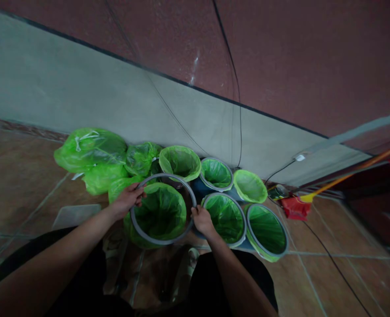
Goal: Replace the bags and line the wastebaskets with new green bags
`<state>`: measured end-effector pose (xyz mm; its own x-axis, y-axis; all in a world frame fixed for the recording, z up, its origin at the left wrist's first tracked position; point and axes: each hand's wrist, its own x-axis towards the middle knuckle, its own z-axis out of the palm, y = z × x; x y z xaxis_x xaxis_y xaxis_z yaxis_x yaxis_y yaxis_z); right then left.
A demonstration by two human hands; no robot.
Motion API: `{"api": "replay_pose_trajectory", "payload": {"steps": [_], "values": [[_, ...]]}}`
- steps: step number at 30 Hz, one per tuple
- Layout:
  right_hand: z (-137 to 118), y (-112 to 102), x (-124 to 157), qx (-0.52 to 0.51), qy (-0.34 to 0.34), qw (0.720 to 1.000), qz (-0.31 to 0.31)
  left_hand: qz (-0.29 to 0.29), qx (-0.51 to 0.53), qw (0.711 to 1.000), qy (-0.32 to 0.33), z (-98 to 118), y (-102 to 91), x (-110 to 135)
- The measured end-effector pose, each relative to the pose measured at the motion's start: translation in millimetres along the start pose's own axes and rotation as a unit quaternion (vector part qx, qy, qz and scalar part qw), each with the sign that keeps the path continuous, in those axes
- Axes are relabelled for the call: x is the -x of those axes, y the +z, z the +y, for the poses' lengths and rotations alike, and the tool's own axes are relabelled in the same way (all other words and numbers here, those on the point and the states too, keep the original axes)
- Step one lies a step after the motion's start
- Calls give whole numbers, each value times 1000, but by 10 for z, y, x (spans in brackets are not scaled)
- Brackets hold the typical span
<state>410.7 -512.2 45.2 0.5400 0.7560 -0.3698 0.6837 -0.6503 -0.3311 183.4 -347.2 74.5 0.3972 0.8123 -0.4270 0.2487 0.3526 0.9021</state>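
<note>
A grey plastic ring (168, 241) hangs just above a bin lined with a green bag (160, 215). My left hand (127, 200) grips the ring's left side, fingers curled over it. On the ring's right side my right hand (201, 219) is closed around it. The ring sits tilted over the bin's mouth, its far edge (168, 176) higher than the near one.
Several more bins with green liners (226, 215) stand in two rows to the right against the wall. Filled green bags (89, 149) lie at the left. A red dustpan (296, 208) with an orange handle and black cables (327, 253) lie on the tiled floor at right.
</note>
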Motion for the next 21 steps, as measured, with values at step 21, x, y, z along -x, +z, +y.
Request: {"api": "replay_pose_trajectory", "payload": {"steps": [21], "values": [[-88,501,-212,82,7,995,-48,39,-600,799,8,-46,-13,-144]]}}
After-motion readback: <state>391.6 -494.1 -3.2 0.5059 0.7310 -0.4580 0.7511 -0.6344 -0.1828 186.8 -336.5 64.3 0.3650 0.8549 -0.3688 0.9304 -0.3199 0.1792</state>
